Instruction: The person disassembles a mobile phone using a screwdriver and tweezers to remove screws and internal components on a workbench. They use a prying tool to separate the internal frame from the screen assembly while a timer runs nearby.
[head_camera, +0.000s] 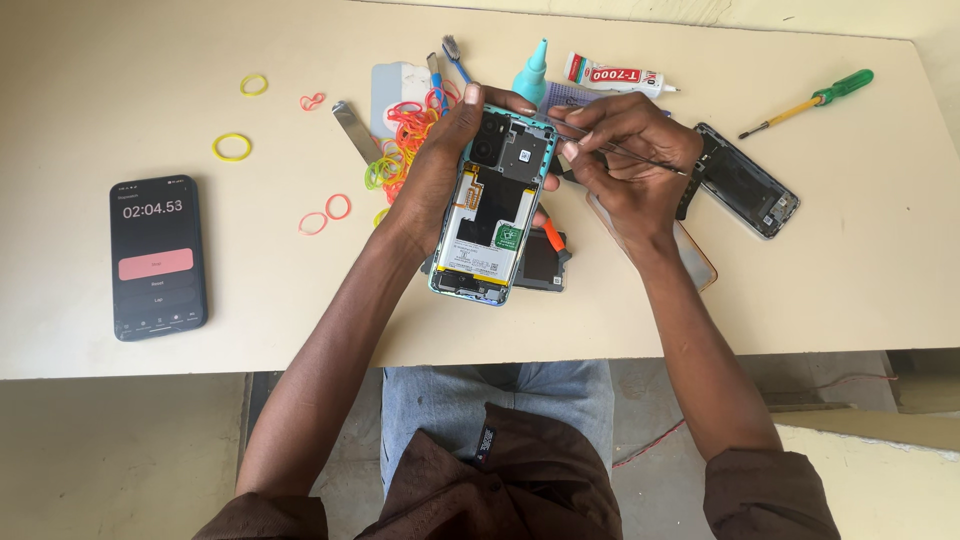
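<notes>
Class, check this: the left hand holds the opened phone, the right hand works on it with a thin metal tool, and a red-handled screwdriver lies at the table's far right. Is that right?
One detail is wrong: the screwdriver has a green handle, not red, as the head view shows. The rest stands: the left hand holds the opened phone, and the right hand works on it with a thin metal tool.

Opened teal phone, held, thin tweezers

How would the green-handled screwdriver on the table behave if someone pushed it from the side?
The green-handled screwdriver lies flat on the table with nothing beside it, and its handle looks rounded, so it would probably roll. The handle is thicker than the thin shaft, so it might curve rather than roll straight. It looks stiff and probably light.
</notes>
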